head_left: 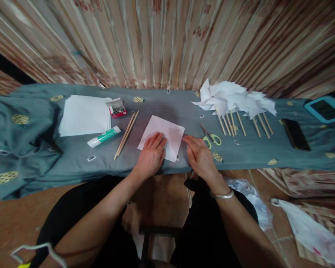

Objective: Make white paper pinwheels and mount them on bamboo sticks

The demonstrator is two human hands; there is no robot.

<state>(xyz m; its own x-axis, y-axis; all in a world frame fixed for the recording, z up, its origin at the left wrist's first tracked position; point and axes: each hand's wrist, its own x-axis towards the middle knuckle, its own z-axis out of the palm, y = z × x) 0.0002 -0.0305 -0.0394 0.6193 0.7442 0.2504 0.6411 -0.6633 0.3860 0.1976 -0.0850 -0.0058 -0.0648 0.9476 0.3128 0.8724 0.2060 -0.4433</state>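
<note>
A white square sheet of paper (pixel 171 137) lies on the cloth in front of me, with diagonal creases and a line near its upper right corner. My left hand (pixel 153 150) rests flat on its lower left part, fingers stretched out. At the paper's right edge is my right hand (pixel 198 154), its fingers curled and drawn together, tips close to the edge. Whether anything is pinched in them is hidden. Just beyond that hand lie scissors (pixel 210 137) with pale green handles.
Leftward are two wooden sticks (pixel 126 136), a glue stick (pixel 104 136), a red box of small metal pieces (pixel 117 108) and a paper stack (pixel 83 115). Rightward lie several paper pinwheels (pixel 226 97) on sticks, a black phone (pixel 296 134) and a blue-framed device (pixel 326 109).
</note>
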